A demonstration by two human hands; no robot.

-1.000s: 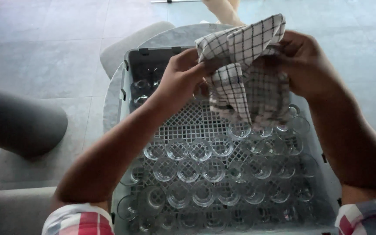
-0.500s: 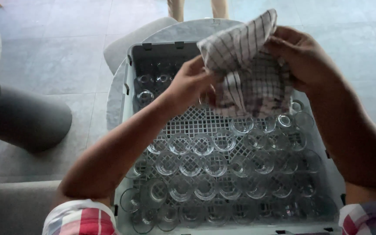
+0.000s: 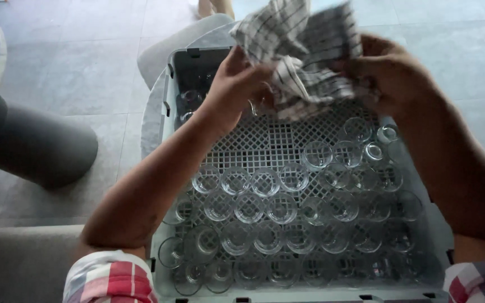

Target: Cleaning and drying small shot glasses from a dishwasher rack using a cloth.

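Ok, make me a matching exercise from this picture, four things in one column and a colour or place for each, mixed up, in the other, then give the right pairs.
Things:
1. cloth
2. rack
3. glasses
4. sleeve

Descriptions:
A. clear, standing in rows inside the rack
B. red and white plaid, at the bottom left corner
C. grey plastic with a lattice floor
D. white with dark checks, held up between the left hand and the right hand

Pairs: 1-D, 2-C, 3-A, 4-B

Soft daylight, faint shadows; cloth [image 3: 304, 50] motion-blurred, glasses [image 3: 287, 213] glinting, slightly hazy.
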